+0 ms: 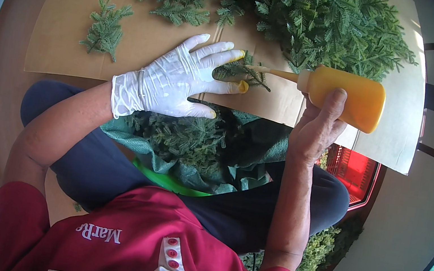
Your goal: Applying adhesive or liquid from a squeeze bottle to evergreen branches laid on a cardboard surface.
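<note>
My left hand (172,79), in a thin white glove with yellow stains on two fingertips, lies palm down with its fingers spread on the cardboard sheet (151,50). A small green conifer sprig (234,69) lies between two of those fingers, its stem toward the right; part of it is hidden under the hand. My bare right hand (319,127) is wrapped round a yellow squeeze bottle (349,97), tipped on its side. The bottle's long thin nozzle (282,74) points left, its tip by the sprig's stem; whether they touch I cannot tell.
A large pile of green sprigs (317,14) covers the far side of the cardboard. Another single sprig (105,29) lies at the left. Below the near edge, a green sack (151,153) holds more greenery between my legs. A red plastic basket (351,172) stands at the right.
</note>
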Tool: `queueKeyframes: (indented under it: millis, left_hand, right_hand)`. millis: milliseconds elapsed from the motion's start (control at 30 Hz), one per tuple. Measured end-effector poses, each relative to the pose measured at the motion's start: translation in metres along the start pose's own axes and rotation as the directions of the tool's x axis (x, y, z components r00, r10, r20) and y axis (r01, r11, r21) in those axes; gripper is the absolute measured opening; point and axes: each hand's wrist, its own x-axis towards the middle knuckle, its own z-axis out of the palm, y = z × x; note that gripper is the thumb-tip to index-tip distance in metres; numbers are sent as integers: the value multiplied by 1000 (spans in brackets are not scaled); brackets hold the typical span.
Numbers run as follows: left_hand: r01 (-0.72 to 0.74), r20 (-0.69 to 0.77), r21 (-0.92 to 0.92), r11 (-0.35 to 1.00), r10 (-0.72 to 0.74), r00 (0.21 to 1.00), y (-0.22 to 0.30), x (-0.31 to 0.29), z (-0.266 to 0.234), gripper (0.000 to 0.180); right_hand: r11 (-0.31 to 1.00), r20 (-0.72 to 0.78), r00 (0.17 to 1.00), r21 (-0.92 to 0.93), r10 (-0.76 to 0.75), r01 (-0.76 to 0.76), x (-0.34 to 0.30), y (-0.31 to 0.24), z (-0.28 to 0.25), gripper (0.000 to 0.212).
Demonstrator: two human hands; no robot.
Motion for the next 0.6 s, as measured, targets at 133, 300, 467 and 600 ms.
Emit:
queueKeyframes:
  millis: [133,300,467,600]
  left_hand:
    - [-5,28,-6,1000,5,1000,-1,-1,-2,59]
    - [-19,39,-11,1000,19,999,-5,-4,-2,60]
    - [-35,51,-51,998,38,998,-7,-5,-4,61]
    - [-67,66,-105,992,75,995,-11,-5,-7,63]
  right_hand:
    - [997,-39,999,-73,9,-12,-3,14,0,44]
    - [997,-61,995,-12,76,-77,-6,14,5,45]
    - [993,-25,993,44,114,-113,-3,13,-1,45]
    - [992,-34,992,15,122,-122,-2,19,-5,46]
